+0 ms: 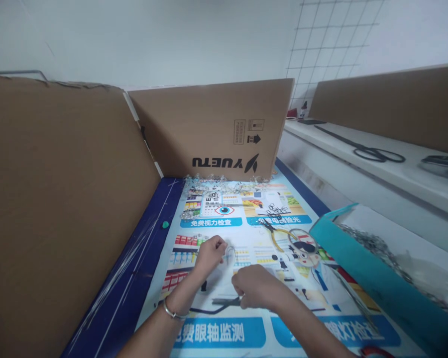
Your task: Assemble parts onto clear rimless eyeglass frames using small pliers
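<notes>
My left hand [211, 254] is closed in a pinch over the printed mat [242, 278], with a thin bent wire [231, 252] at its fingertips. To the right and nearer to me, my right hand [254, 286] is curled into a fist. A dark, narrow tool [226, 302] sticks out to the left from under its fingers; its kind is hidden by the hand. Beyond the right hand lie pliers with yellow handles [280, 240]. Dark wire loops [276, 213] lie farther back, and strands of clear beads [227, 185] run along the mat's far edge.
Cardboard panels [216, 124] wall the table at the back and left. A teal box [362, 253] with small metal pieces and a plastic bag stands at right. Long thin wires [115, 278] lie at left. Scissors [369, 153] rest on the white ledge.
</notes>
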The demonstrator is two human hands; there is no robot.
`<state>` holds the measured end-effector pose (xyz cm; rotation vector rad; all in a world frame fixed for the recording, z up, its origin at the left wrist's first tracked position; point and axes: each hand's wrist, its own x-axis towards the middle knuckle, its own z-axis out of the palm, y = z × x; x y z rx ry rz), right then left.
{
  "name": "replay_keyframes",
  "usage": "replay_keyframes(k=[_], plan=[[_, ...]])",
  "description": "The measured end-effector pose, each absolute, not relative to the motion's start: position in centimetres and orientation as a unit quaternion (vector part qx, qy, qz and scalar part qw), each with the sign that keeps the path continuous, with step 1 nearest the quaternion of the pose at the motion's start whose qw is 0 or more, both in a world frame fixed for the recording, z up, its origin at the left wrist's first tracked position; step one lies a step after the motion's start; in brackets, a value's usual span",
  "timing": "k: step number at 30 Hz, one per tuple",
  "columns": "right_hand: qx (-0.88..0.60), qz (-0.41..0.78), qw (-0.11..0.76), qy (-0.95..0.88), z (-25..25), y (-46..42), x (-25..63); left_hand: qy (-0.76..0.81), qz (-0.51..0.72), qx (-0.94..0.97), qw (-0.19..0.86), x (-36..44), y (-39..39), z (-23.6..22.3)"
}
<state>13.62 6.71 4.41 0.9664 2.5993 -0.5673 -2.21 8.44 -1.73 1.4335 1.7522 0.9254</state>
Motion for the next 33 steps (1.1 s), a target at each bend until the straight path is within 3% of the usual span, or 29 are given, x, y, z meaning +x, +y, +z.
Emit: replay_keyframes(k=[8,14,25,29,33], plan=[[0.289,-0.139,0.170,0.932,4.7,6.3,13.5,0.652,0.372,0.558,0.354,-2.1,8.2,-1.4],[0.280,-0.202,0.181,0.921,4.9,7.4,14.4,0.596,0.374,0.591,0.393,-1.7,7.9,-0.8],[0.327,-0.219,0.081,0.916,3.2,9.9,16.5,0.500,0.307,0.653,0.479,-2.0,7.4,0.5],[0.349,-0.226,0.039,0.909,3.4,10.6,16.9,0.443,0.248,0.744,0.433,-2.4,7.3,1.1],[0.374,-0.227,0.007,0.899,3.8,10.7,17.2,0.447,0.172,0.830,0.285,-2.1,6.9,1.5]])
